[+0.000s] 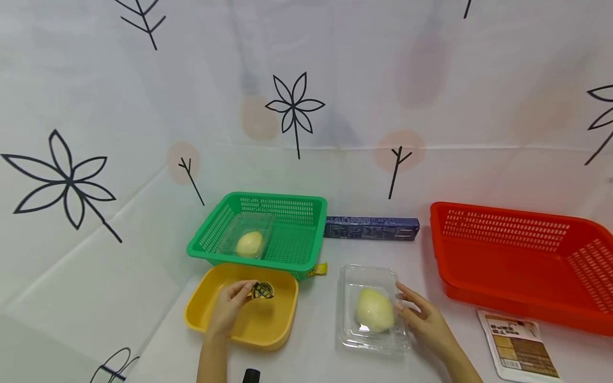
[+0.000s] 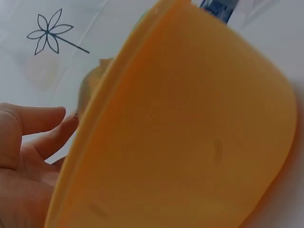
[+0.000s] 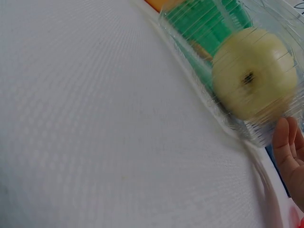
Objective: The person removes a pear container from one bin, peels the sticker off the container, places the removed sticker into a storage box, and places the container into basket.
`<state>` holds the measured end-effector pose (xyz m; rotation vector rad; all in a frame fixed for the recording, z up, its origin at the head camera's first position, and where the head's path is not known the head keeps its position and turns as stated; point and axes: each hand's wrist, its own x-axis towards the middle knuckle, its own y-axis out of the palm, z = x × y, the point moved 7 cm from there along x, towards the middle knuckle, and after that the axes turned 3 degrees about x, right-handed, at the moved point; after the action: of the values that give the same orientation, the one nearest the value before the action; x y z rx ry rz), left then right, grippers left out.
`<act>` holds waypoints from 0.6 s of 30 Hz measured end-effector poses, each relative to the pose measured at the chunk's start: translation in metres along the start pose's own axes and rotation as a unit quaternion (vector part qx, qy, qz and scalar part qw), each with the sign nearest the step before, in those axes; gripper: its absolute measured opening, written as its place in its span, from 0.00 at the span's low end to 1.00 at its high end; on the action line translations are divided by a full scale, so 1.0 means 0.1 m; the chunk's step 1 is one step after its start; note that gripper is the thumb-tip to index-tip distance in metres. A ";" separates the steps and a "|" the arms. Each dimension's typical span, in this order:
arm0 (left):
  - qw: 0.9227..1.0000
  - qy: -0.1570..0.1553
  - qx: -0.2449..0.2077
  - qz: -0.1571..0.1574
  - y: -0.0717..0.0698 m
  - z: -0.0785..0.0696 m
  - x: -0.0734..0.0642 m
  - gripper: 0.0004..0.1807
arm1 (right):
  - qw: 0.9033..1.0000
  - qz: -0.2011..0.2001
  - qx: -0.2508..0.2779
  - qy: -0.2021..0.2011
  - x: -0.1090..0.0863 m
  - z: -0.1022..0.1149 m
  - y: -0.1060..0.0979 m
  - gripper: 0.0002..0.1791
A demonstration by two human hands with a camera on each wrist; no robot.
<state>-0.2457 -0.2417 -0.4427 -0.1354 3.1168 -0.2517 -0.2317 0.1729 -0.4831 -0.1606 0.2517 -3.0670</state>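
My left hand (image 1: pixel 228 307) pinches a small yellow-and-black packet (image 1: pixel 262 291) over the yellow basin (image 1: pixel 193 314). In the left wrist view the basin's wall hides part of that hand and of the packet (image 2: pixel 92 83). Straight fingers of my right hand (image 1: pixel 428 323) touch the right edge of a clear plastic clamshell box (image 1: pixel 369 274). Inside the box lies one pale yellow fruit (image 1: pixel 374 310), whose dark end mark shows in the right wrist view.
Behind the basin stands a green basket (image 1: pixel 297 250) holding another clear box (image 1: pixel 241 221) with a pale fruit (image 1: pixel 249 244). A yellow packet (image 1: pixel 317 269) lies by its corner. A long blue box (image 1: pixel 371 229), a red basket (image 1: pixel 498 276) and a brown-and-white pouch (image 1: pixel 519 346) lie farther right.
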 end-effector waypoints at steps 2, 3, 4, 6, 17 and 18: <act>1.000 -0.007 0.009 0.010 -0.02 0.03 0.04 0.16 | 1.000 -0.001 -0.001 -0.003 0.00 0.00 0.00 0.28; 1.000 -0.011 0.017 0.016 -0.02 0.05 0.05 0.16 | 1.000 -0.002 -0.002 -0.004 0.00 0.00 0.00 0.28; 0.999 -0.014 0.024 0.024 -0.03 0.07 0.07 0.15 | 1.000 -0.002 0.000 -0.004 0.00 0.01 0.00 0.28; 0.998 -0.020 0.040 0.040 -0.02 0.10 0.11 0.15 | 1.000 -0.003 0.001 -0.001 0.00 0.01 0.00 0.28; 0.980 -0.051 0.127 0.146 0.04 0.20 0.13 0.19 | 1.000 -0.001 0.003 0.007 0.00 0.01 0.00 0.28; 0.977 -0.052 0.132 0.158 0.06 0.20 0.13 0.20 | 1.000 -0.003 0.004 0.006 0.00 0.01 0.00 0.28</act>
<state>-0.2584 -0.2403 -0.4636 0.3360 2.9048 -0.6191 -0.2313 0.1730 -0.4817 -0.1431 0.2387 -3.0747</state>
